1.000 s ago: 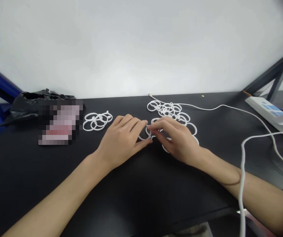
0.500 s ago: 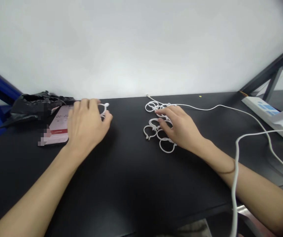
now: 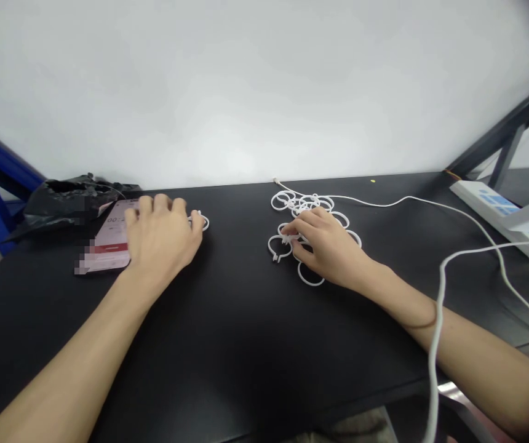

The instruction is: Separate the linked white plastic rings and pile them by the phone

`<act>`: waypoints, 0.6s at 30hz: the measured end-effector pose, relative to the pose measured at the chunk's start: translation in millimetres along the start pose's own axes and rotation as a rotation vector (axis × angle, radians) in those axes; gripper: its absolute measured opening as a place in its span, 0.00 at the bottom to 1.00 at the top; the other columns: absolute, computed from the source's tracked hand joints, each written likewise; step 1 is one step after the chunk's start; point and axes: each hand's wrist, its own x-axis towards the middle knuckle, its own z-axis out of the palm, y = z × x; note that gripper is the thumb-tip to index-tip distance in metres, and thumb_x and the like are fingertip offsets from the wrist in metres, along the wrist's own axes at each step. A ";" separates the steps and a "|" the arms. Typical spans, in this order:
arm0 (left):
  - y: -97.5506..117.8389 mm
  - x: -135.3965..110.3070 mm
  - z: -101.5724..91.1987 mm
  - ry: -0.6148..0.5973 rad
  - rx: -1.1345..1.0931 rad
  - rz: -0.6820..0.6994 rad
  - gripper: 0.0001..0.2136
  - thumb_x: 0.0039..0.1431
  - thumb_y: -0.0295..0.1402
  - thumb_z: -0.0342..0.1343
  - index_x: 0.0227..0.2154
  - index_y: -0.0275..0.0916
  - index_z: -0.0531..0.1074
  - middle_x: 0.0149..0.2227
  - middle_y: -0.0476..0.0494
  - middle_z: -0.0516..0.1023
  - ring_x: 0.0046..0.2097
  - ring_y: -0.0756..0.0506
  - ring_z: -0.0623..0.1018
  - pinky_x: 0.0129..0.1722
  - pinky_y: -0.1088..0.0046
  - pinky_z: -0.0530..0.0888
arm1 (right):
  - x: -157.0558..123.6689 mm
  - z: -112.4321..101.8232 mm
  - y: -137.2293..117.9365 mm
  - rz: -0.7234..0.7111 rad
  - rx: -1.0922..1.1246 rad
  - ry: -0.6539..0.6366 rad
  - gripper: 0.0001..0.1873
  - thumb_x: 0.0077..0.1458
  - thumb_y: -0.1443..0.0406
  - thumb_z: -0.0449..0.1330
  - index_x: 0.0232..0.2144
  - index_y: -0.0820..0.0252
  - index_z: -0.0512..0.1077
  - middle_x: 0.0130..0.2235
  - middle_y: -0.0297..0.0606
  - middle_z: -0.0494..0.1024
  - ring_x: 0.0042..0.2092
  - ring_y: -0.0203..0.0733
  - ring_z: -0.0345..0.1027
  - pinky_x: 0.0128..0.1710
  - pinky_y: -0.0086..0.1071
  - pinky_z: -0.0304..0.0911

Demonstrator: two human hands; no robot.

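Note:
Several white plastic rings, each with a small clasp, lie in a loose pile on the black table. My right hand is over the near part of this pile, thumb and index finger closed around the clasp end of one ring. Further left, my left hand rests low over the table with its fingers spread. Next to its thumb another white ring lies flat, partly hidden by the hand. Whatever else is under the left palm does not show.
A phone with a lit screen lies left of my left hand, before a crumpled black plastic bag. A white cable runs behind the rings toward a white power strip. Another thick white cable crosses above my right forearm.
The ring by my left thumb has gone from standing tilted to lying flat on the table. My right hand has lowered slightly toward the near rings and closed its fingertips on one.

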 end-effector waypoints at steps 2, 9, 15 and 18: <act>12.0 0.7 -0.6 -0.031 -0.010 0.118 0.15 0.63 0.37 0.47 0.41 0.32 0.75 0.41 0.30 0.75 0.48 0.30 0.72 0.42 0.48 0.69 | 1.0 0.5 0.3 -0.021 0.011 0.042 0.09 0.59 0.71 0.55 0.41 0.60 0.73 0.39 0.42 0.77 0.40 0.46 0.63 0.45 0.42 0.64; 52.7 -9.9 -11.0 0.003 -0.327 0.588 0.16 0.67 0.31 0.49 0.54 0.31 0.68 0.50 0.36 0.75 0.49 0.40 0.72 0.48 0.59 0.73 | 2.3 -5.7 -14.0 -0.136 0.182 0.218 0.10 0.61 0.72 0.55 0.43 0.57 0.71 0.38 0.38 0.78 0.42 0.43 0.66 0.44 0.39 0.67; 51.8 -9.9 -16.2 0.097 -0.399 0.648 0.07 0.65 0.31 0.53 0.36 0.35 0.75 0.39 0.42 0.80 0.43 0.43 0.73 0.43 0.63 0.73 | 0.9 -4.6 -21.4 -0.134 0.314 0.217 0.11 0.62 0.73 0.55 0.45 0.57 0.70 0.44 0.41 0.76 0.47 0.42 0.69 0.47 0.39 0.67; 50.9 -9.6 -16.7 0.109 -0.406 0.661 0.07 0.64 0.32 0.55 0.32 0.36 0.74 0.35 0.44 0.79 0.40 0.43 0.73 0.41 0.64 0.73 | -0.4 -4.4 -21.9 -0.060 0.310 0.233 0.14 0.60 0.73 0.54 0.46 0.57 0.70 0.44 0.42 0.73 0.45 0.42 0.68 0.44 0.38 0.68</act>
